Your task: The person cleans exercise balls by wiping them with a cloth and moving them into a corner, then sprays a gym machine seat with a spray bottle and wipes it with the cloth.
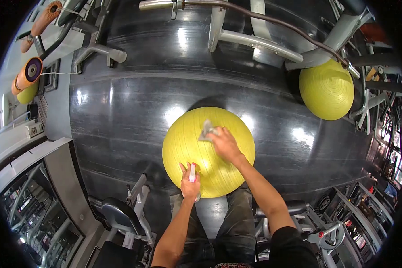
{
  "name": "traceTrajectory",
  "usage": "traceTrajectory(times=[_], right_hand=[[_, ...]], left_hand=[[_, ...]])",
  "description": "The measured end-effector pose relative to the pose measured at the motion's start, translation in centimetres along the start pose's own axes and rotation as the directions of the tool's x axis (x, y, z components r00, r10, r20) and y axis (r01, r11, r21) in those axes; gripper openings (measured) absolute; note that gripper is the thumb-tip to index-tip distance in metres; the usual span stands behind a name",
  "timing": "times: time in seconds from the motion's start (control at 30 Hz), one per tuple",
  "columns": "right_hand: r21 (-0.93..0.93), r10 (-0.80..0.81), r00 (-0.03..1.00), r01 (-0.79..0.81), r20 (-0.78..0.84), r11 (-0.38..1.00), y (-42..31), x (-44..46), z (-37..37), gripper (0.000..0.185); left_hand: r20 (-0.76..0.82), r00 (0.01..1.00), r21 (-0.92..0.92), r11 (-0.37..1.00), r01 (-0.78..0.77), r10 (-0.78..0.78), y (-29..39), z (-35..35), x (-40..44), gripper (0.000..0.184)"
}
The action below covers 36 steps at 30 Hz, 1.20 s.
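A large yellow exercise ball (pixel 183 138) rests on the dark floor in front of my legs. On its upper right side, my right hand (pixel 225 144) grips a grey cloth (pixel 206 131), whose edge is smeared by motion. My left hand (pixel 190 184) is at the ball's lower left, closed around a spray bottle with a white and pink top (pixel 192 173). The bottle's body is mostly hidden under the hand.
A second yellow ball (pixel 327 91) sits at the right, below a metal frame with a curved bar (pixel 272 20). Gym machines stand at the upper left and lower right. A black padded seat (pixel 123 215) is at the lower left, beside a mirror (pixel 44 210).
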State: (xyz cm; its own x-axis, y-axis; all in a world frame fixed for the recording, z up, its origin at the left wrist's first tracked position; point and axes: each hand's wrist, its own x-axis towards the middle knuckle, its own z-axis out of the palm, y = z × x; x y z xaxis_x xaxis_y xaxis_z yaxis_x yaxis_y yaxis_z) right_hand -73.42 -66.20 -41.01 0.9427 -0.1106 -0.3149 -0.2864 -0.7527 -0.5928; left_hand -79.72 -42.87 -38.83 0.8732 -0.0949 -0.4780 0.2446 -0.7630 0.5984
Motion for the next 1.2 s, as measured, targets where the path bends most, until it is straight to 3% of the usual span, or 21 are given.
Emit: traceTrajectory(times=[0.07, 0.1, 0.17, 0.2, 0.23, 0.27, 0.33, 0.4, 0.5, 0.57, 0.6, 0.63, 0.67, 0.73, 0.83, 0.97, 1.0, 1.03, 1.07, 1.13, 1.2], right_hand=[[-0.080, -0.251, 0.968, 0.252, 0.017, 0.964, -0.5, -0.5, 0.0, 0.035], [-0.010, -0.174, 0.976, 0.177, 0.134, 0.984, 0.7, -0.2, -0.9, 0.035], [-0.020, -0.061, 0.992, 0.063, 0.114, 0.998, 4.5, 1.0, -2.5, 0.032], [-0.004, 0.154, 0.983, -0.155, 0.098, 0.988, 6.9, 1.2, -2.2, 0.033], [0.014, 0.362, 0.928, -0.364, 0.086, 0.931, 9.0, 1.4, -1.5, 0.034], [0.014, 0.360, 0.929, -0.362, 0.084, 0.932, 10.1, 1.6, -0.7, 0.034], [0.067, 0.624, 0.761, -0.642, 0.176, 0.764, 9.3, 2.2, -0.5, 0.044], [-0.023, 0.635, 0.733, -0.651, 0.244, 0.759, 7.0, 2.7, -0.6, 0.056], [-0.080, 0.571, 0.808, -0.566, 0.144, 0.821, 4.8, 3.0, 0.9, 0.056], [0.080, 0.230, 0.969, -0.224, -0.085, 0.971, 1.9, 3.9, 3.1, 0.037], [0.043, 0.071, 0.996, -0.068, -0.059, 0.997, -0.8, 4.4, 3.7, 0.030], [-0.032, -0.018, 1.000, 0.018, -0.005, 0.999, -3.6, 4.5, 5.6, 0.025], [0.060, -0.111, 0.981, 0.103, 0.157, 0.993, -6.4, 4.5, 6.8, 0.021], [-0.039, -0.470, 0.843, 0.496, 0.260, 0.868, -10.3, 3.3, 9.8, 0.023], [-0.056, -0.519, 0.823, 0.544, 0.231, 0.837, -12.3, 2.9, 11.9, 0.027], [0.046, -0.297, 0.926, 0.295, 0.233, 0.955, -5.7, 5.0, 6.2, 0.032], [-0.035, -0.260, 0.964, 0.262, 0.053, 0.964, -3.1, 4.9, 4.4, 0.026], [0.065, -0.105, 0.991, 0.100, 0.079, 0.993, -0.3, 5.3, 2.2, 0.028], [0.000, 0.061, 0.998, -0.061, 0.021, 0.998, 3.3, 4.6, 1.7, 0.027], [-0.144, 0.320, 0.945, -0.326, -0.060, 0.934, 8.5, 2.1, 0.1, 0.030], [0.065, 0.662, 0.742, -0.670, 0.106, 0.740, 10.3, -0.1, -0.3, 0.032]], left_hand=[[0.047, 0.999, -0.193, 0.981, 0.021, -0.012, -1.1, -1.2, -0.6, 0.045], [0.042, 0.997, -0.142, 0.988, -0.057, 0.063, -2.4, -1.1, -0.7, 0.041], [0.050, 0.998, -0.198, 0.980, -0.037, 0.047, -1.9, -0.9, -0.9, 0.041], [0.054, 0.998, -0.256, 0.967, -0.015, 0.030, -1.6, -0.8, -1.0, 0.041], [0.065, 0.997, -0.183, 0.983, -0.032, 0.044, -1.2, -0.6, -1.0, 0.044], [0.063, 0.997, -0.184, 0.982, -0.033, 0.046, -0.8, -0.3, -1.2, 0.044], [0.024, 1.000, -0.138, 0.990, 0.019, -0.016, -0.7, 0.0, -1.7, 0.051], [-0.032, 0.996, -0.081, 0.993, -0.087, 0.084, -2.0, 0.3, -1.9, 0.057], [0.009, 1.000, -0.096, 0.995, -0.004, 0.005, -1.8, 0.2, -1.9, 0.058], [-0.009, 1.000, -0.037, 0.999, -0.024, 0.024, -1.5, 0.4, -1.9, 0.057], [-0.003, 1.000, -0.036, 0.999, -0.025, 0.025, -1.4, 0.4, -2.0, 0.057], [-0.011, 1.000, -0.045, 0.999, -0.020, 0.019, -1.2, 0.5, -2.1, 0.057], [-0.023, 1.000, -0.052, 0.999, -0.015, 0.013, -1.0, 0.7, -2.1, 0.056], [0.035, 0.999, -0.098, 0.994, 0.043, -0.040, -1.7, 0.2, -2.3, 0.055], [0.079, 0.993, -0.179, 0.979, 0.096, -0.083, -2.4, -0.6, -1.9, 0.053], [0.064, 0.998, -0.228, 0.974, 0.007, 0.007, -2.8, -0.5, -2.1, 0.050], [0.066, 0.998, -0.237, 0.971, 0.009, 0.007, -2.8, -0.4, -2.2, 0.050], [0.075, 0.996, -0.211, 0.977, -0.033, 0.050, -3.1, -0.5, -2.1, 0.050], [0.085, 0.992, -0.183, 0.980, -0.077, 0.093, -3.4, -0.5, -2.1, 0.050], [0.052, 0.994, -0.220, 0.972, -0.079, 0.093, -4.5, 0.1, -2.1, 0.051], [0.044, 0.991, -0.203, 0.973, -0.113, 0.124, -5.8, 0.7, -2.0, 0.053]])
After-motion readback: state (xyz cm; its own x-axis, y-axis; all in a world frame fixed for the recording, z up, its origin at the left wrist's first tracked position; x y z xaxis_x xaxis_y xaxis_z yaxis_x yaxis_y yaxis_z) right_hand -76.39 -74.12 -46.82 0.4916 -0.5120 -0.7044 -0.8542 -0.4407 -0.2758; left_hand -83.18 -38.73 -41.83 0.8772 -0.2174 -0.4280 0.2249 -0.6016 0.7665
